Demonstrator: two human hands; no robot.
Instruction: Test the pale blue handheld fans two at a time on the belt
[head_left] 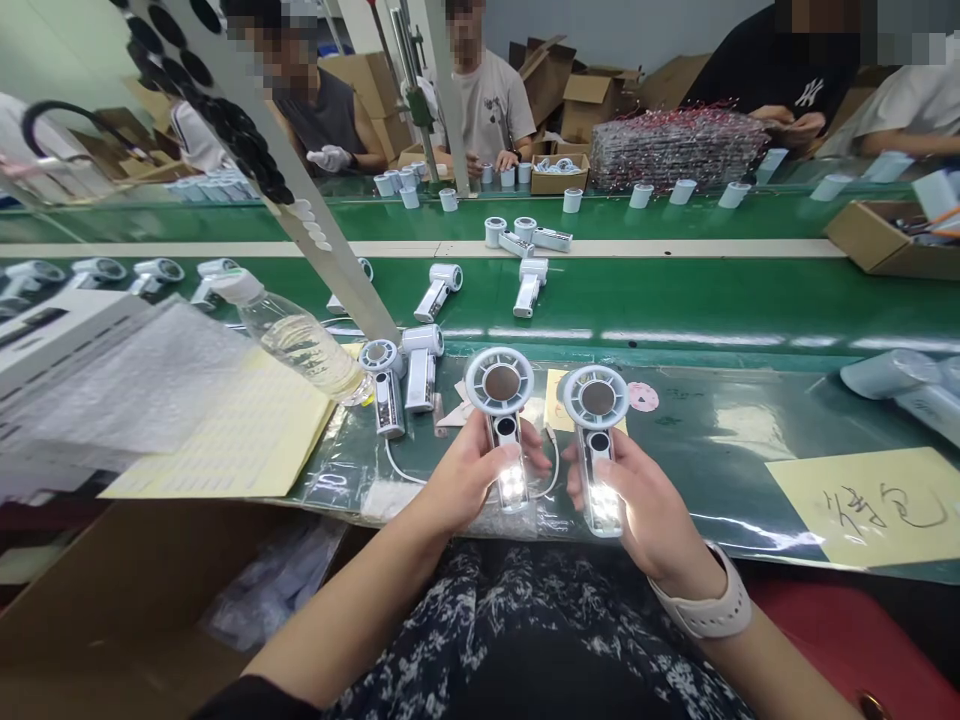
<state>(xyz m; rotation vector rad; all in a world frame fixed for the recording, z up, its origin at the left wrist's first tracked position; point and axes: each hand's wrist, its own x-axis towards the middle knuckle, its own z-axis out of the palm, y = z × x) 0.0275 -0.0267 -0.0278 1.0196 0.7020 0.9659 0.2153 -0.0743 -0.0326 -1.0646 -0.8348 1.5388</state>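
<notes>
A dark patterned lap [525,630] lies nearest, with a cardboard box [112,590] at the lower left; the left hand [465,475] wraps the handle of a white fan [501,420], and the right hand [637,500], a pale watch [705,603] on its wrist, holds a matching fan [596,440]; both fans sit upright over the counter's near edge, their handle lights glowing through the fingers [517,460]. A white cable [397,470] runs just behind the hands on the counter's clear mat [697,450]; toward the left edge, two more fans [401,380] stand beside a plastic bottle [304,345], which lies across yellow papers [232,430]; a handwritten yellow note [874,505] sits at the right corner. Past the far edge, a green belt [630,300] carries more fans [439,290]; co-workers [487,100] sit beyond, among cardboard cartons [585,105].
</notes>
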